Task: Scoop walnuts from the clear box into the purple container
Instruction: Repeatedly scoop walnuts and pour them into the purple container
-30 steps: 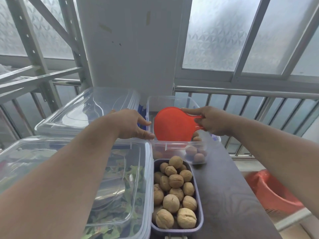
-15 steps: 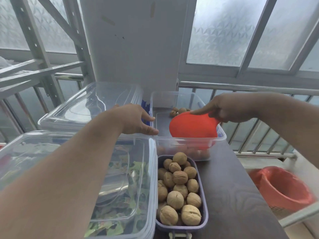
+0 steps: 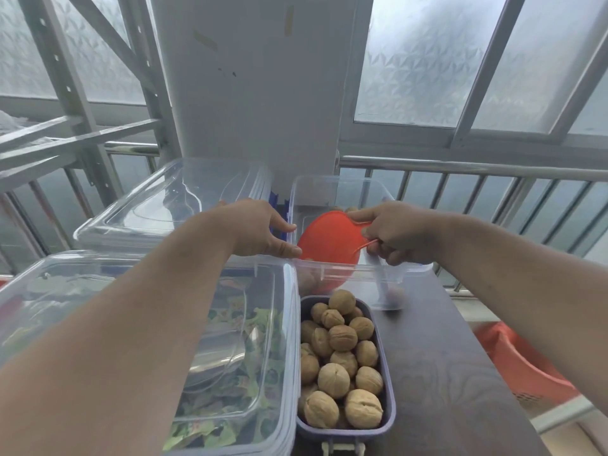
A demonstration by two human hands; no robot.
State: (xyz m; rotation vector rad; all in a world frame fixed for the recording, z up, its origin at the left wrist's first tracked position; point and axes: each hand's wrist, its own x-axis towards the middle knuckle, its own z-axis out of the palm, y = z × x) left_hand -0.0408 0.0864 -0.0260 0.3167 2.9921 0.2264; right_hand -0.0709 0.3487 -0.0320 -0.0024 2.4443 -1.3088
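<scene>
- Nearest, at the front edge of the dark table (image 3: 437, 373): purple container (image 3: 390, 406), long and shallow, already heaped with walnuts (image 3: 342, 360) near rim height; likely light, hard-shelled, round and quick to roll, so better tipped in low and gently than dropped from above.
- Just to its left, touching or nearly so: lidded clear tub (image 3: 164, 324) holding green leafy stuff, with a second closed clear tub (image 3: 171, 205) behind it.
- Further on: clear box (image 3: 329, 271), open-topped, directly behind the purple container; thin stiff plastic, probably light enough to slide unless braced; a few walnuts dimly visible through the front wall.
- Left hand (image 3: 260, 228) curled at the box's left rim, thumb and forefinger pressing its corner; a sound place to steady it.
- Right hand (image 3: 399, 235) closed around the handle of the red scoop (image 3: 329, 245), bowl tilted down inside the box, back toward the camera; load inside not visible; smooth rigid plastic, best held by the handle.
- Beyond: white pillar, metal railing, frosted windows, grey shelving at left; red basket (image 3: 523, 366) lower right, below the table.
</scene>
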